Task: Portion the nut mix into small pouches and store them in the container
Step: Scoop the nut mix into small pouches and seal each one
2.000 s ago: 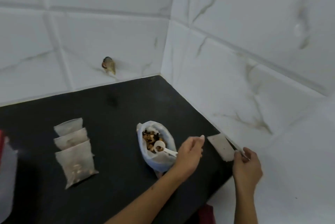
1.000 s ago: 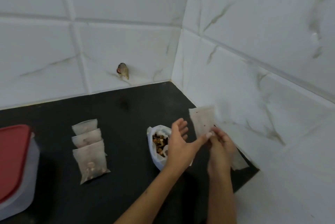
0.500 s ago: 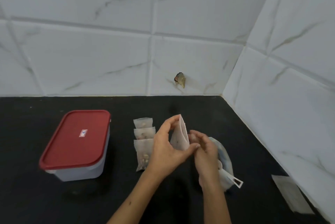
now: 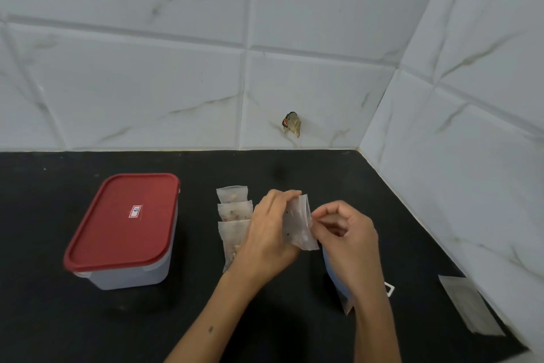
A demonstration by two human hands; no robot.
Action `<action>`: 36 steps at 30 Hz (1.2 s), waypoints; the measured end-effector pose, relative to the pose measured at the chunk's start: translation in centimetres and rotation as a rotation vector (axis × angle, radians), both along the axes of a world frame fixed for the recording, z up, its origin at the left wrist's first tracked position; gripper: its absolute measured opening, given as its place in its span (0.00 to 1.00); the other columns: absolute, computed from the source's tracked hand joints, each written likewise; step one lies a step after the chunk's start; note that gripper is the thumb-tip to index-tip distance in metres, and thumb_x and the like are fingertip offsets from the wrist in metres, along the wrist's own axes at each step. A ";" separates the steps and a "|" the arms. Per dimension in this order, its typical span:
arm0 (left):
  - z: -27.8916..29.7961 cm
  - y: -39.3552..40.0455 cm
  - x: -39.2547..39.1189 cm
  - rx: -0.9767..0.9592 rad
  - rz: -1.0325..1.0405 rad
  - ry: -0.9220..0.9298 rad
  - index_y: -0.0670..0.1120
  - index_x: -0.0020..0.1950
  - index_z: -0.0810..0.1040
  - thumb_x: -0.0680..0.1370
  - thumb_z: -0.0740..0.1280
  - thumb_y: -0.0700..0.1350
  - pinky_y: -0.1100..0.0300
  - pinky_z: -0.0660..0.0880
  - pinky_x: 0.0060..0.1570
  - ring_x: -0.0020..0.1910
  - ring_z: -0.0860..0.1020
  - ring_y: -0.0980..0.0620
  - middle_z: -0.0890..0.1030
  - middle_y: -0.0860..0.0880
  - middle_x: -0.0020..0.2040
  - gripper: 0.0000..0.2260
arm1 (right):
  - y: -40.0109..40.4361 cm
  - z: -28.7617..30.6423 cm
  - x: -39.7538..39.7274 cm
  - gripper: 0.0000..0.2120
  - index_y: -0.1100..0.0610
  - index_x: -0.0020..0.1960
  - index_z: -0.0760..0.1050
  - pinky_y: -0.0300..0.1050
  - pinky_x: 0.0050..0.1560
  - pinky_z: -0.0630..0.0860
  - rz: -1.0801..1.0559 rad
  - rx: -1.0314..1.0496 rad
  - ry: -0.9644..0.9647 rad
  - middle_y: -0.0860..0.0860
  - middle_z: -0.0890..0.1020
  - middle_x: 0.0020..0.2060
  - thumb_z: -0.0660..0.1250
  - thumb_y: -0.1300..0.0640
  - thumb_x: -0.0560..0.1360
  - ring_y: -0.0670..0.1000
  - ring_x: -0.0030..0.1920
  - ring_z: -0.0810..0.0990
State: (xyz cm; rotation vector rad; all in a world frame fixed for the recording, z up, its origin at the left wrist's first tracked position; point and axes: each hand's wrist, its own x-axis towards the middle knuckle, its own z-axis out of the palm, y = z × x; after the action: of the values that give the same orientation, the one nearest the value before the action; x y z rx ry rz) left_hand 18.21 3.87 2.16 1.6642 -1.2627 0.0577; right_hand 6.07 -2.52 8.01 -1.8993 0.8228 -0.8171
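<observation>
My left hand (image 4: 269,240) grips an empty translucent pouch (image 4: 300,223) upright above the black counter. Fingertips of my right hand (image 4: 348,237) pinch the pouch's right edge. Three filled pouches (image 4: 234,215) lie overlapping in a row just left of my left hand. The nut mix bag (image 4: 334,271) sits mostly hidden under my right hand, with a white scoop handle (image 4: 389,289) poking out at its right. The container (image 4: 123,230), clear with a red lid on, stands to the left.
A stack of empty pouches (image 4: 468,303) lies at the right against the tiled wall. White marble-look tiles close off the back and right. A small brownish scrap (image 4: 292,123) sticks to the back wall above the black counter (image 4: 88,318).
My right hand picked an empty pouch from the right stack and brought it to the middle. My left hand let go of the scoop and took hold of the pouch. The view swung left, revealing the container.
</observation>
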 end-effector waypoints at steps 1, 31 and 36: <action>-0.1 0.0 0.0 -0.003 -0.009 0.006 0.50 0.65 0.69 0.64 0.72 0.43 0.76 0.66 0.50 0.49 0.70 0.63 0.71 0.56 0.53 0.30 | -0.1 -0.2 0.0 0.09 0.52 0.42 0.80 0.38 0.41 0.79 0.007 -0.054 0.052 0.45 0.83 0.36 0.69 0.66 0.72 0.42 0.40 0.82; -2.1 -2.3 -4.2 0.141 0.104 0.406 0.54 0.51 0.71 0.69 0.76 0.49 0.74 0.70 0.39 0.45 0.75 0.65 0.76 0.59 0.45 0.17 | -5.4 -3.2 -6.5 0.08 0.52 0.53 0.77 0.44 0.47 0.73 -0.441 0.026 0.471 0.49 0.81 0.48 0.68 0.51 0.75 0.48 0.48 0.78; -2.5 -6.1 -3.8 0.344 0.147 0.666 0.47 0.56 0.72 0.70 0.75 0.52 0.71 0.66 0.31 0.41 0.74 0.61 0.76 0.54 0.45 0.20 | -6.7 -5.9 -7.8 0.15 0.54 0.57 0.75 0.44 0.47 0.71 -0.361 0.319 0.815 0.50 0.77 0.48 0.70 0.50 0.73 0.49 0.48 0.75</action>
State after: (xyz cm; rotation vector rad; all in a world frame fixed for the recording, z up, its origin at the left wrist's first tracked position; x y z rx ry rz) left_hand 14.37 -2.26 -0.34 1.8444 -0.6633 -0.6081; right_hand -1.72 -9.27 2.12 -1.7970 1.7112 -0.0488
